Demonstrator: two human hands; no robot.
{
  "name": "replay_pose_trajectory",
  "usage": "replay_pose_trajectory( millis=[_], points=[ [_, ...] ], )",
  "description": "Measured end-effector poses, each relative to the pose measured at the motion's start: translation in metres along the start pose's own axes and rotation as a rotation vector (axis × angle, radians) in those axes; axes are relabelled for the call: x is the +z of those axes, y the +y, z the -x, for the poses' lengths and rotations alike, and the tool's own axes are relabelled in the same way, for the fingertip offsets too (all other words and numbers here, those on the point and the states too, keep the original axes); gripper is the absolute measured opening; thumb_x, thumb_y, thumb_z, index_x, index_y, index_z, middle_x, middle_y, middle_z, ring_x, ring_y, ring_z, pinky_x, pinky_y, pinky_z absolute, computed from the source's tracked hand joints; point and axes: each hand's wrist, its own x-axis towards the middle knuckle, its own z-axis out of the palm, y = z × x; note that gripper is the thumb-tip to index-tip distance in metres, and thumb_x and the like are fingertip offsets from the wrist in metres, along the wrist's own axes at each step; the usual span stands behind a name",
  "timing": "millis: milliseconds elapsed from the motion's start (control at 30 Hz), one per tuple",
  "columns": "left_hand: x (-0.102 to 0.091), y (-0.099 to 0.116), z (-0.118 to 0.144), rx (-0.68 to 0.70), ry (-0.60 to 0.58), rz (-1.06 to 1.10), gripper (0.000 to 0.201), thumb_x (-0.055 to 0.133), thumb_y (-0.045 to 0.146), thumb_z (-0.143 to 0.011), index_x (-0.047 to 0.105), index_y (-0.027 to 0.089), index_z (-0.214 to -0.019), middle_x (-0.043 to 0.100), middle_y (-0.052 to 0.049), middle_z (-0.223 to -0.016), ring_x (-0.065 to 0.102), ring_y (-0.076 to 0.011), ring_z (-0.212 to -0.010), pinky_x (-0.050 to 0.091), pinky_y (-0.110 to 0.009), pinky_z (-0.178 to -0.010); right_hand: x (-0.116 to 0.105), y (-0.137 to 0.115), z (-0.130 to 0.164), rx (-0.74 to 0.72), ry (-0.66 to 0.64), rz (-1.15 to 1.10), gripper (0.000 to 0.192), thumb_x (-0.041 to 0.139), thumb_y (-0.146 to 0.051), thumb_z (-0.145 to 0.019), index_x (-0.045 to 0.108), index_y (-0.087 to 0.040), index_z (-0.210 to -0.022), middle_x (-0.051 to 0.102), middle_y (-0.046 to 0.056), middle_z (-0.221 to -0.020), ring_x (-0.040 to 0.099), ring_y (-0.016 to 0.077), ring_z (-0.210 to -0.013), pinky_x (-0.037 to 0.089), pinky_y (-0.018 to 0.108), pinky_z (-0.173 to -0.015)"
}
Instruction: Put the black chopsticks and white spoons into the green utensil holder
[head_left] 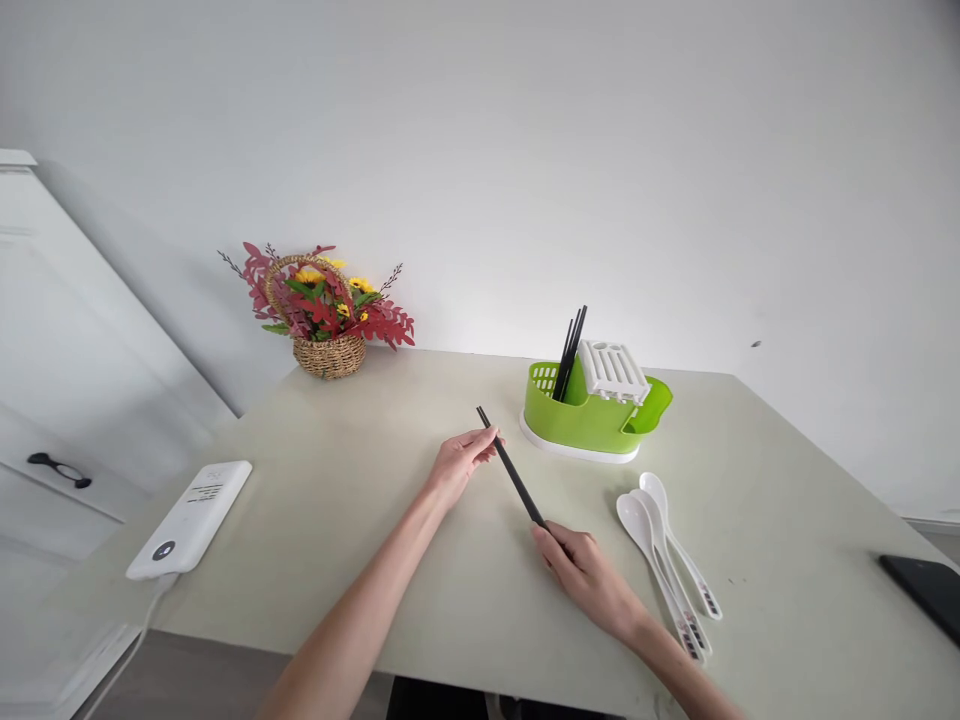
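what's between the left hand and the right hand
The black chopsticks: in the head view they slant from the left hand down to the right hand, above the tabletop.

Left hand [459, 466], centre of frame, pinching; right hand [589, 578], lower right of centre, curled closed; two bare forearms [367, 610].

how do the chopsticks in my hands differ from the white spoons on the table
The chopsticks are black, while the spoons are white with dark patterns at their handle ends. The chopsticks are straight sticks; the spoons have rounded bowls. The chopsticks are held between the left hand and right hand, whereas the spoons lie on the table. Both are long, slender utensils.
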Motion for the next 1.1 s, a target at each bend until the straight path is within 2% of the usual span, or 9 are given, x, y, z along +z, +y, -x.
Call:
replay_pose_trajectory(
  millis=[200,400,500,600,700,800,867,933,1100],
  points=[
    [0.007,0.009,0.008,-0.094,-0.065,-0.052,0.048,0.089,0.056,-0.072,0.082,0.015,-0.096,0.079,-0.014,-0.101,0.074,-0.0209,-0.087,0.057,-0.031,-0.082,0.005,0.007,0.000,-0.032,0.082,-0.046,0.049,0.037,-0.063,-0.103,0.030,-0.025,-0.072,0.026,-0.005,-0.066,0.026,0.0129,-0.063,0.023,0.029,-0.056],
    [0.030,0.051,0.021,-0.076,-0.036,-0.211,0.042,0.091,0.052,-0.070,0.084,0.016,-0.092,0.081,-0.012,-0.097,0.076,-0.0236,-0.086,0.062,-0.037,-0.084,0.004,0.007,0.001,-0.098,0.085,-0.078,0.050,0.037,-0.065,-0.102,0.029,-0.025,-0.073,0.028,-0.006,-0.066,0.028,0.0124,-0.063,0.025,0.028,-0.057],
    [0.042,0.079,0.022,0.008,-0.003,-0.315,0.041,0.093,0.050,-0.067,0.084,0.016,-0.086,0.081,-0.011,-0.088,0.075,-0.0247,-0.082,0.064,-0.040,-0.082,0.003,0.005,0.003,-0.094,0.100,-0.126,0.051,0.038,-0.067,-0.101,0.029,-0.025,-0.072,0.025,-0.006,-0.065,0.025,0.0120,-0.061,0.024,0.027,-0.054],
    [0.050,0.111,0.011,0.132,0.082,-0.320,0.044,0.094,0.050,-0.063,0.084,0.015,-0.086,0.081,-0.010,-0.090,0.075,-0.0222,-0.077,0.066,-0.039,-0.080,0.001,0.004,0.009,-0.108,0.097,-0.159,0.047,0.040,-0.064,-0.102,0.037,-0.025,-0.075,0.027,-0.006,-0.066,0.026,0.0121,-0.061,0.024,0.027,-0.055],
    [0.059,0.147,-0.011,0.331,0.208,-0.274,0.049,0.095,0.051,-0.062,0.082,0.013,-0.090,0.080,-0.010,-0.093,0.076,-0.0215,-0.080,0.066,-0.040,-0.082,0.001,0.003,0.015,-0.149,0.067,-0.175,0.038,0.043,-0.057,-0.103,0.048,-0.024,-0.085,0.033,-0.007,-0.067,0.032,0.0126,-0.062,0.027,0.027,-0.058],
    [0.073,0.172,-0.042,0.534,0.291,-0.282,0.051,0.092,0.053,-0.065,0.081,0.012,-0.094,0.080,-0.010,-0.094,0.077,-0.0215,-0.084,0.065,-0.039,-0.084,0.002,0.004,0.017,-0.161,0.060,-0.180,0.033,0.045,-0.051,-0.104,0.051,-0.023,-0.088,0.036,-0.008,-0.065,0.034,0.0125,-0.060,0.028,0.027,-0.058],
    [0.084,0.176,-0.064,0.620,0.299,-0.340,0.051,0.090,0.055,-0.068,0.080,0.012,-0.095,0.081,-0.010,-0.093,0.077,-0.0211,-0.083,0.065,-0.037,-0.081,0.002,0.004,0.017,-0.169,0.061,-0.176,0.030,0.045,-0.048,-0.103,0.052,-0.023,-0.087,0.038,-0.007,-0.065,0.035,0.0122,-0.060,0.028,0.026,-0.058],
    [0.094,0.170,-0.086,0.645,0.269,-0.447,0.050,0.088,0.057,-0.070,0.080,0.013,-0.092,0.081,-0.011,-0.092,0.077,-0.0215,-0.081,0.064,-0.034,-0.076,0.003,0.004,0.015,-0.182,0.067,-0.165,0.027,0.046,-0.044,-0.103,0.052,-0.023,-0.087,0.041,-0.007,-0.065,0.037,0.0121,-0.060,0.029,0.026,-0.058],
    [0.105,0.132,-0.127,0.551,0.176,-0.735,0.041,0.086,0.055,-0.072,0.081,0.017,-0.084,0.081,-0.010,-0.085,0.078,-0.0241,-0.078,0.062,-0.034,-0.074,0.003,0.004,0.013,-0.193,0.077,-0.110,0.022,0.047,-0.037,-0.102,0.053,-0.023,-0.087,0.047,-0.007,-0.064,0.041,0.0116,-0.057,0.030,0.025,-0.058]
  ],
)
